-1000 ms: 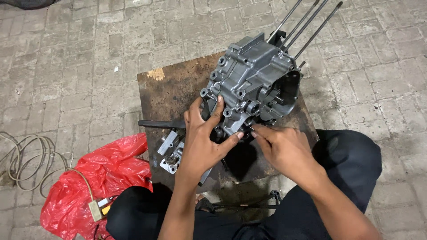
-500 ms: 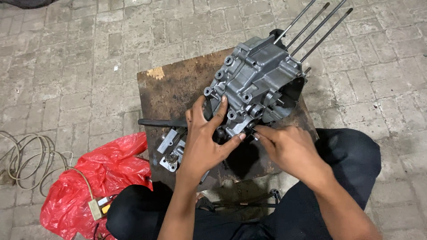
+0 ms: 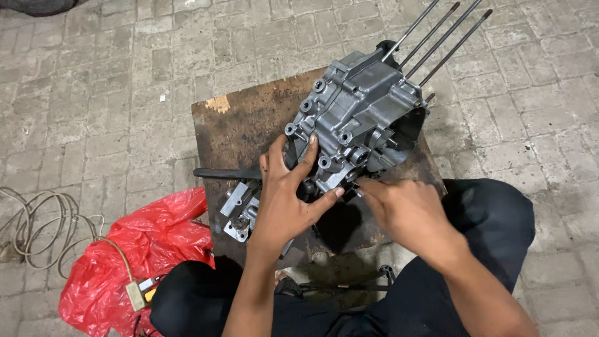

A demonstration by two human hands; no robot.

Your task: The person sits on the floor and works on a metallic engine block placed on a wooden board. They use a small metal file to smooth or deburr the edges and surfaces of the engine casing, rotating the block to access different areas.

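A grey metal engine case (image 3: 359, 118) with three long studs (image 3: 446, 37) sticking out at its far end rests on a dark, oily wooden board (image 3: 240, 131). My left hand (image 3: 290, 196) grips the near lower corner of the case, fingers spread over its bolt bosses. My right hand (image 3: 402, 209) has its fingertips pinched at the case's near edge beside my left thumb; what they pinch is hidden.
A dark rod (image 3: 224, 173) and small grey metal parts (image 3: 238, 209) lie on the board's left side. A red plastic bag (image 3: 134, 256) and a coiled pale cable (image 3: 43, 224) lie on the brick paving to the left. My dark-clothed knees flank the board.
The view has shifted slightly, so the engine case sits a little higher and further right. Both hands stay at the case's near edge with small finger movements.
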